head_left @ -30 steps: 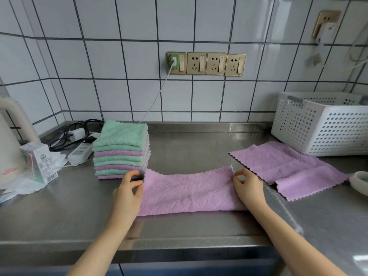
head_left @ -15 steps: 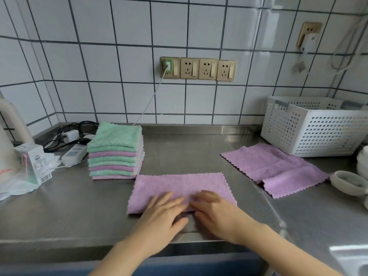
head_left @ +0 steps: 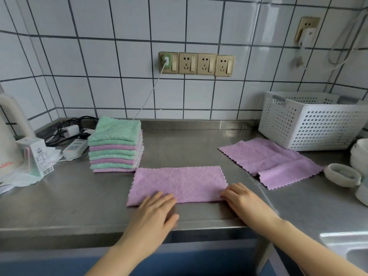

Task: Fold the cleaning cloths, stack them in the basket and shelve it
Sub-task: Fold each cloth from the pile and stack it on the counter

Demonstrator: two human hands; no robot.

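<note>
The half-folded lilac quilted microfibre cloth [head_left: 178,184] lies on the steel tabletop [head_left: 59,200]; left hand [head_left: 157,211] and right hand [head_left: 244,200] press flat-fingered, gripping nothing. Smooth outward, align the scalloped edges before folding across.

**Tiled kitchen corner with a steel counter**

The row of four gold wall sockets [head_left: 196,63] sat pretty much dead centre on the white tiled wall [head_left: 99,56] with dark grout. A white cable [head_left: 148,96] ran down from the leftmost socket. Below the sockets stretched a stainless steel countertop [head_left: 189,144] with a low steel backsplash, soft daylight glinting off it. Down-left of the sockets lay a white power strip [head_left: 75,148] and tangled black cords [head_left: 65,128]. Up-right of them was a single gold outlet [head_left: 307,26] with a white plug. Blue cabinet fronts [head_left: 199,255] showed under the counter edge.
</note>
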